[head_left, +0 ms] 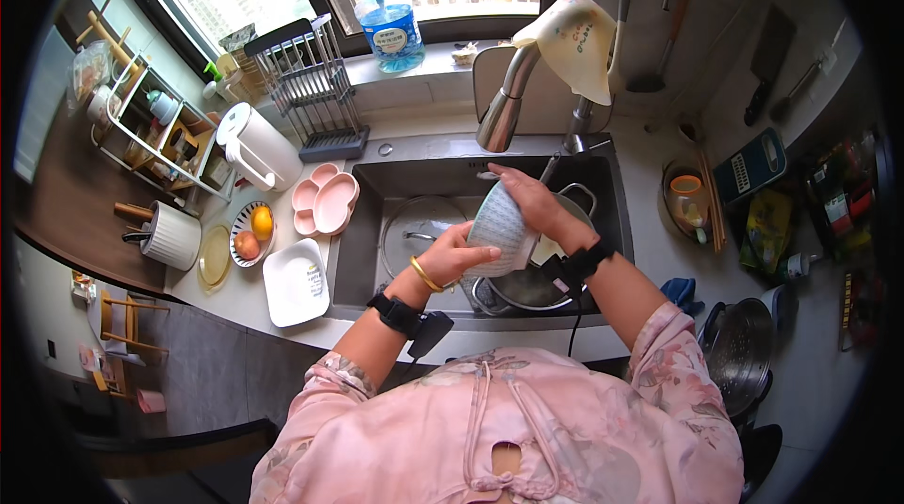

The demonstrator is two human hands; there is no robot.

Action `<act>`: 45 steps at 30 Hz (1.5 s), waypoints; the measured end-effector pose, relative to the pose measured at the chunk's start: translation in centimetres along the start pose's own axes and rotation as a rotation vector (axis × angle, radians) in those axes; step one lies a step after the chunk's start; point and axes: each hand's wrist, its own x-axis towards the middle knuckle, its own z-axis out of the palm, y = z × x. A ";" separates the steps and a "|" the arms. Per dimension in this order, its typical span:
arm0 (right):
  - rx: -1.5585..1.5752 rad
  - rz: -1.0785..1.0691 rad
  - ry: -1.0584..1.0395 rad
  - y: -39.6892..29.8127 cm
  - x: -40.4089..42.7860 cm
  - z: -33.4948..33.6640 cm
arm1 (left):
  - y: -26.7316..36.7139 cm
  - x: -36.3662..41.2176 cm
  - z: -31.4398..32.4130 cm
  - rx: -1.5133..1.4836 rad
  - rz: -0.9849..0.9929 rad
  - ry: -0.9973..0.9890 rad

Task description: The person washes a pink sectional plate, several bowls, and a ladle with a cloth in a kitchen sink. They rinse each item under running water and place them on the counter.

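Note:
Over the sink (367,221), my two hands hold a patterned bowl (498,225) tilted on its side, its opening turned to the left. My left hand (455,253) grips it at the lower left, thumb against the outer wall. Against the upper right of the outer wall lies my right hand (533,200), fingers reaching the rim. Below the bowl sits a metal pot (526,295) with loop handles, partly hidden by the bowl and my right wrist. A glass lid (402,221) rests in the sink's left part. The faucet spout (500,124) hangs above; no water stream is visible.
Left of the sink stand a pink divided plate (335,200), a white tray (296,285), a fruit bowl (236,249) and a white kettle (258,144). A dish rack (311,94) and a blue soap bottle (393,38) are behind. At right are a blue cloth (681,294) and a colander (738,355).

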 end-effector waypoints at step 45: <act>-0.635 -0.486 -0.280 4.1 -6.4 5.6 | -8.6 2.1 -7.0 -0.449 -0.110 0.574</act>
